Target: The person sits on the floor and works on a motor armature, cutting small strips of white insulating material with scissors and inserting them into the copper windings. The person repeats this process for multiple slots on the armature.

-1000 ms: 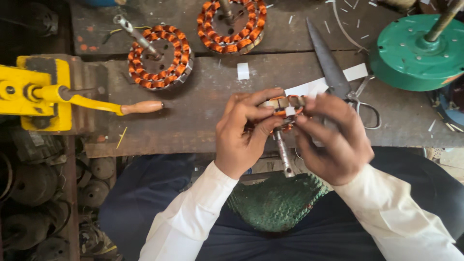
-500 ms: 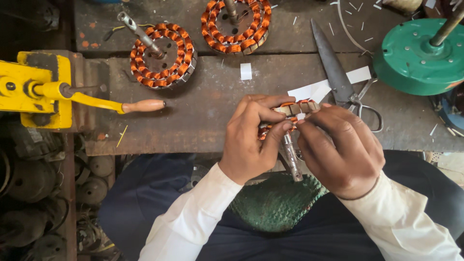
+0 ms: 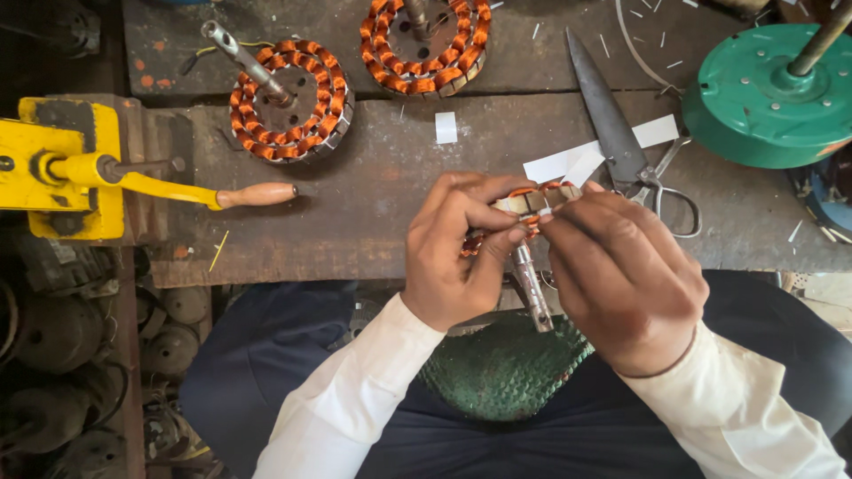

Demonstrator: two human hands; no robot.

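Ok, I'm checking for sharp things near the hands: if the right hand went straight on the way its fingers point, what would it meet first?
The right hand points up-left, so beyond the stator it grips it would probably meet the white paper strip lying by the scissors. The blade lies just right of that line, though depth is unclear.

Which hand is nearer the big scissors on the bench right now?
Right. The right hand sits just below the scissors, nearly touching the handles; the left hand is farther off to their left.
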